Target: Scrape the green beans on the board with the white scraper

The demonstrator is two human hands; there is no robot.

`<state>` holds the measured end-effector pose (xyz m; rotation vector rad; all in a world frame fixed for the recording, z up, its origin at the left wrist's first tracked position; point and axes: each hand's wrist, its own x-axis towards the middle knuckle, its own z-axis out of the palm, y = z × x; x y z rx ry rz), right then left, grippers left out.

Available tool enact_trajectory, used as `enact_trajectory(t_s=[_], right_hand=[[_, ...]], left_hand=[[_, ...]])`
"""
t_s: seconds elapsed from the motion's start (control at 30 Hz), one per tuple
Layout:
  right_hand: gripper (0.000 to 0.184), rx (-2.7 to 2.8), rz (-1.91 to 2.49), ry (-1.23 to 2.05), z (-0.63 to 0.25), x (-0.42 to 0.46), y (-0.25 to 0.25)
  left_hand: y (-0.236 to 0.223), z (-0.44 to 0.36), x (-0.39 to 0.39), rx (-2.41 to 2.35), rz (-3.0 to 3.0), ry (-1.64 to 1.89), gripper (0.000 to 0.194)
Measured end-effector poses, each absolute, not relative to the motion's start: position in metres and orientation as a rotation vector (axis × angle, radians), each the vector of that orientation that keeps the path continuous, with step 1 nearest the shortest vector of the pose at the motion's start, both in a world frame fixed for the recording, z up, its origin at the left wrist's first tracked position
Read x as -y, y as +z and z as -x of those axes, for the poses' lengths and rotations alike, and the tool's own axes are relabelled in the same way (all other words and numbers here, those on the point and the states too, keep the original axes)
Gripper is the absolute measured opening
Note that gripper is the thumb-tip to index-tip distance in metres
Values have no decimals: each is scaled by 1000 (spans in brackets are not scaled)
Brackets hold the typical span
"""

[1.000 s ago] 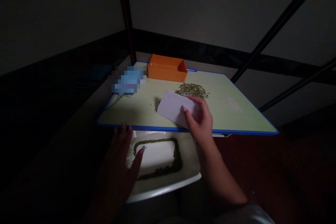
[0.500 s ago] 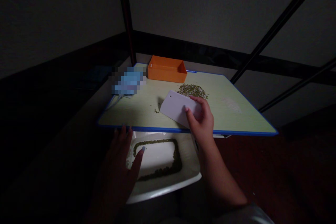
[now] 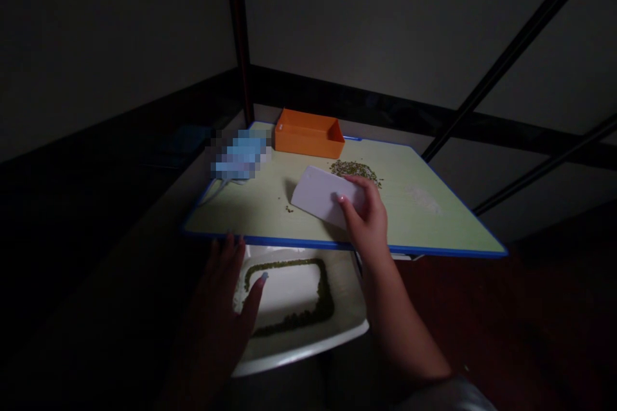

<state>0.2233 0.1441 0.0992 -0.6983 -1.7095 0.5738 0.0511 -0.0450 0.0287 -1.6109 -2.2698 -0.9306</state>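
My right hand (image 3: 369, 221) grips a white flat scraper card (image 3: 321, 198) standing on edge on a pale green table (image 3: 434, 225) with a blue rim. Just behind the card lies a pile of small green beans (image 3: 355, 170). A few stray beans (image 3: 289, 209) lie to the card's left. My left hand (image 3: 224, 292) holds the left rim of a white tray (image 3: 308, 343) below the table's front edge, thumb over the rim. Green beans ring the tray's inner edge.
An orange box (image 3: 308, 133) stands at the table's far edge. A blurred blue object (image 3: 240, 154) lies at the far left corner. A faint white patch (image 3: 424, 198) marks the table's right side. Dark poles (image 3: 238, 38) rise behind; the surroundings are dim.
The card and my right hand have shifted slightly toward the far side, nearer the bean pile. The view has tilted a little. My left hand stays on the tray.
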Motion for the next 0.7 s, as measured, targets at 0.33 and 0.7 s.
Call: enact_trajectory(t_s=[0.33, 0.7], right_hand=[[26, 1717, 648, 671, -217, -153, 97], [25, 1717, 658, 698, -217, -151, 96]], left_hand=[[29, -52, 45, 2316, 1604, -966, 64], [30, -52, 46, 2354, 1619, -944, 63]])
